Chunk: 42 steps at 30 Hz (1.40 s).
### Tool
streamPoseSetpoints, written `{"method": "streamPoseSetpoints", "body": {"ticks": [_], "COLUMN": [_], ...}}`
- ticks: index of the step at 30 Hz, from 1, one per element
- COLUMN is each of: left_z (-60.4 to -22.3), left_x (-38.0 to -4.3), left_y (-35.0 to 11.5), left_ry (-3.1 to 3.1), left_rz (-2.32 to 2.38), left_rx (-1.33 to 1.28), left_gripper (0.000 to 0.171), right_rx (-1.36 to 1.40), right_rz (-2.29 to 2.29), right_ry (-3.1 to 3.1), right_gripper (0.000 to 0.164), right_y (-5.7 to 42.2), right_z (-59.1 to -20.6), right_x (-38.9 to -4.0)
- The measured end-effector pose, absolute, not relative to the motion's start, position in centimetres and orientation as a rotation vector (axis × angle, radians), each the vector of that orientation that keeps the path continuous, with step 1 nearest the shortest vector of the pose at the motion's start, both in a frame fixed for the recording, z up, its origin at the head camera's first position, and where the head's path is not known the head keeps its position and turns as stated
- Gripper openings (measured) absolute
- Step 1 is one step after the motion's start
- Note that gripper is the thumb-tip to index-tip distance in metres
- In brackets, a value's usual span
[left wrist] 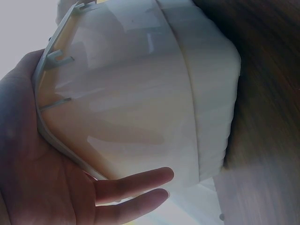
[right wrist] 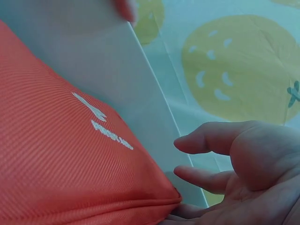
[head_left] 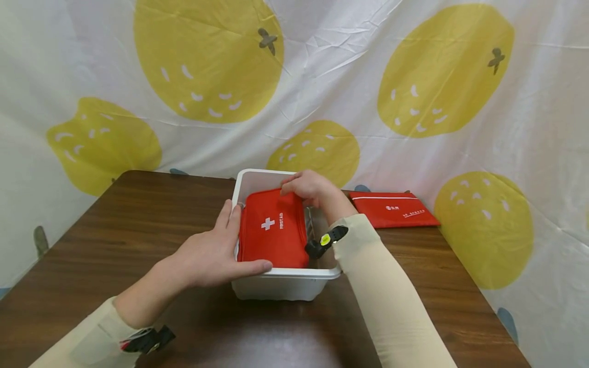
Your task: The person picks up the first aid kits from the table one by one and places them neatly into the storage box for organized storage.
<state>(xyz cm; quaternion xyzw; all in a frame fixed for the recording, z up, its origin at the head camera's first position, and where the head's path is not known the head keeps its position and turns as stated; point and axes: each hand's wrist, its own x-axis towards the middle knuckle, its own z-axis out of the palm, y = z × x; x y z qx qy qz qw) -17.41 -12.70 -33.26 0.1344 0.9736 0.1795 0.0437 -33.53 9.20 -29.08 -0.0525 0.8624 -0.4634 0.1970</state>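
A red first aid pouch (head_left: pixel 273 232) with a white cross lies inside a white plastic bin (head_left: pixel 285 273). My left hand (head_left: pixel 209 258) rests on the bin's left and front rim, thumb along the front; in the left wrist view two straight fingers extend beside the bin's outer wall (left wrist: pixel 136 93). My right hand (head_left: pixel 313 189) reaches into the bin at the pouch's far right corner. The right wrist view shows its thumb and a finger apart, with lower fingers partly hidden behind the corner of the pouch (right wrist: pixel 70 154).
A flat red pouch (head_left: pixel 393 209) with a white stripe lies on the brown wooden table (head_left: pixel 152 225), right of the bin. A lemon-print curtain (head_left: pixel 322 71) hangs behind the table. Some clear material (head_left: pixel 313 225) shows in the bin beside the first aid pouch.
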Motion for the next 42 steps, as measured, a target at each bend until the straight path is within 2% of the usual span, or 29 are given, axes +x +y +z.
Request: {"method": "streamPoseSetpoints", "body": {"ticks": [15, 25, 33, 42], "left_z": [-33.1, -33.3, -33.3, -33.2], "left_x": [-17.3, -17.3, -17.3, -17.3], "left_y": [-12.9, -12.9, -12.9, -13.0], "left_ry": [2.978, 2.995, 3.001, 2.995], "left_rz": [0.555, 0.546, 0.545, 0.548], "left_rx": [0.41, 0.422, 0.42, 0.42], "left_gripper": [0.138, 0.136, 0.137, 0.137], "right_rx": [-0.098, -0.119, -0.209, -0.044], "right_rz": [-1.504, -1.875, -1.919, -1.739], "right_ry": [2.396, 2.195, 2.255, 2.454], "right_gripper": [0.044, 0.042, 0.042, 0.051], "right_y": [9.0, 10.0, 13.8, 21.3], "right_z": [-28.6, -25.9, -23.8, -27.1], "right_x": [-33.4, -32.7, -32.6, -34.1]}}
